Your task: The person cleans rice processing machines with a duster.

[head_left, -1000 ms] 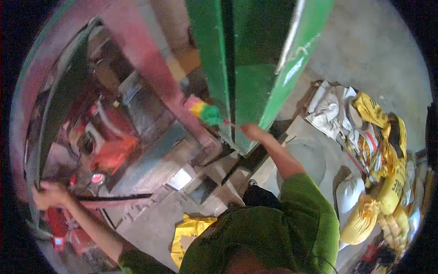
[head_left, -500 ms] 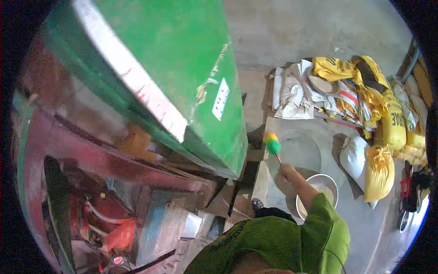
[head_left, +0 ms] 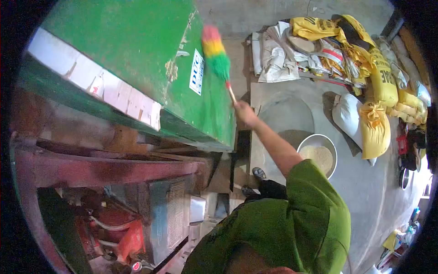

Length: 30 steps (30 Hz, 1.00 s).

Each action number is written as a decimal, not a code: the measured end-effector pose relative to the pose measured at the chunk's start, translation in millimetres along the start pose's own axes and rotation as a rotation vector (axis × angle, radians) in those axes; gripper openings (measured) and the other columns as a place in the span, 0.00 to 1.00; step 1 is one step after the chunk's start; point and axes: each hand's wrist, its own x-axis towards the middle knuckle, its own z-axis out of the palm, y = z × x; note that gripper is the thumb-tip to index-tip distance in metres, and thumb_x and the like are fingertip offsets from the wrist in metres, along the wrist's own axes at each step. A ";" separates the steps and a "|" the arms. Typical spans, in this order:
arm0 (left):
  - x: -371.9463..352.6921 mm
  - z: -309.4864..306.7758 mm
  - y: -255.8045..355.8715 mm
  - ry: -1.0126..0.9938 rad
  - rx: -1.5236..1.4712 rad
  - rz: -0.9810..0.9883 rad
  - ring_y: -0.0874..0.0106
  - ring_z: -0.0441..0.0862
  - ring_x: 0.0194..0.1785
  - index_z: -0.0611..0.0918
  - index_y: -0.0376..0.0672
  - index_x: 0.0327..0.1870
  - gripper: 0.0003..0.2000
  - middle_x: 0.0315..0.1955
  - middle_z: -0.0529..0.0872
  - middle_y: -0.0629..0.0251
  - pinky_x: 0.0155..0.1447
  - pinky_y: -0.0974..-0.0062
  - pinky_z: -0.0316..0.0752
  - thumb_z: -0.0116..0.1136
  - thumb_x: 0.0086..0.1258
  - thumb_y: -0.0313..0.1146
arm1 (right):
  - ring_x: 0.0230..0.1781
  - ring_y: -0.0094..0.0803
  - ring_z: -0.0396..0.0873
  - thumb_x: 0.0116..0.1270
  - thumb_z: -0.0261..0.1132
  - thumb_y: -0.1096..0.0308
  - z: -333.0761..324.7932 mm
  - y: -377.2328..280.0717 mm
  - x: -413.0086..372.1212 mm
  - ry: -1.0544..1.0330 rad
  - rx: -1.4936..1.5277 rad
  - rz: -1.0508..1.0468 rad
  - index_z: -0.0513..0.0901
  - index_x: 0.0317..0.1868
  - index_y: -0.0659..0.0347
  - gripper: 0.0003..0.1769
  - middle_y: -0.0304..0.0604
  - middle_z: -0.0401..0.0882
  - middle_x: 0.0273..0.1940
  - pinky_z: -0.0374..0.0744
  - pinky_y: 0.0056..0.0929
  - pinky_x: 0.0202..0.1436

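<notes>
My right hand (head_left: 246, 114) is closed around the handle of a duster (head_left: 220, 65), with my arm stretched out forward. Its fluffy head runs from pink at the tip through yellow to green. That head overlaps the side of a large green metal machine housing (head_left: 137, 50), close beside a white label (head_left: 196, 73) with blue lettering. Worn, scraped paint shows near the label. My left hand is out of sight.
On the floor to my right stands a metal basin (head_left: 335, 157) holding pale grain. Beyond are tied yellow (head_left: 375, 132) and white sacks (head_left: 349, 116), and a pile of folded bags (head_left: 278, 55). A maroon frame (head_left: 114, 172) and red machinery (head_left: 130, 239) lie at lower left.
My right hand has moved up and left, bringing the duster from over the floor to the green housing. My view has shifted, so the sacks and basin sit higher in it.
</notes>
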 end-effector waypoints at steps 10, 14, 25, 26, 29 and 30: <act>-37.1 19.3 80.2 -0.173 -0.481 -0.228 0.56 0.67 0.53 0.64 0.30 0.55 0.22 0.53 0.67 0.48 0.58 0.60 0.60 0.38 0.65 0.37 | 0.10 0.21 0.55 0.63 0.50 0.55 0.3 131.4 -84.0 -0.270 0.616 0.792 0.71 0.31 0.59 0.15 0.30 0.56 0.13 0.54 0.22 0.12; -50.9 -0.1 143.2 -0.227 -0.647 -0.325 0.57 0.67 0.53 0.65 0.30 0.54 0.23 0.53 0.67 0.49 0.58 0.61 0.60 0.39 0.64 0.39 | 0.08 0.22 0.54 0.64 0.49 0.57 -30.4 44.6 -17.0 -0.188 0.338 0.465 0.72 0.31 0.58 0.14 0.30 0.57 0.12 0.53 0.23 0.10; -132.0 -52.8 466.3 -0.399 -1.013 -0.160 0.58 0.53 0.63 0.55 0.30 0.59 0.27 0.58 0.56 0.44 0.66 0.60 0.44 0.39 0.65 0.41 | 0.12 0.24 0.64 0.63 0.50 0.55 -174.3 -26.8 106.2 -0.257 -0.291 0.130 0.76 0.37 0.62 0.18 0.38 0.66 0.15 0.63 0.25 0.16; -133.9 -53.7 487.0 -0.403 -1.003 -0.168 0.58 0.53 0.63 0.55 0.30 0.59 0.27 0.58 0.56 0.44 0.66 0.60 0.44 0.39 0.65 0.41 | 0.17 0.30 0.68 0.63 0.50 0.54 -192.8 -1.8 115.9 -0.232 -0.472 -0.032 0.77 0.35 0.63 0.19 0.44 0.70 0.18 0.67 0.29 0.22; -141.0 -63.9 545.4 -0.291 -0.836 -0.074 0.54 0.52 0.63 0.55 0.32 0.59 0.29 0.59 0.53 0.43 0.65 0.58 0.46 0.48 0.62 0.38 | 0.38 0.55 0.72 0.61 0.48 0.56 -257.0 40.0 126.6 -0.454 -1.038 -0.048 0.77 0.39 0.65 0.20 0.58 0.75 0.36 0.71 0.44 0.43; -140.1 -67.6 563.5 -0.268 -0.839 0.026 0.51 0.49 0.63 0.54 0.31 0.59 0.30 0.60 0.52 0.43 0.64 0.55 0.45 0.49 0.61 0.38 | 0.38 0.54 0.73 0.60 0.49 0.57 -277.5 43.4 122.0 -0.440 -1.021 0.009 0.77 0.38 0.64 0.19 0.58 0.75 0.36 0.71 0.43 0.43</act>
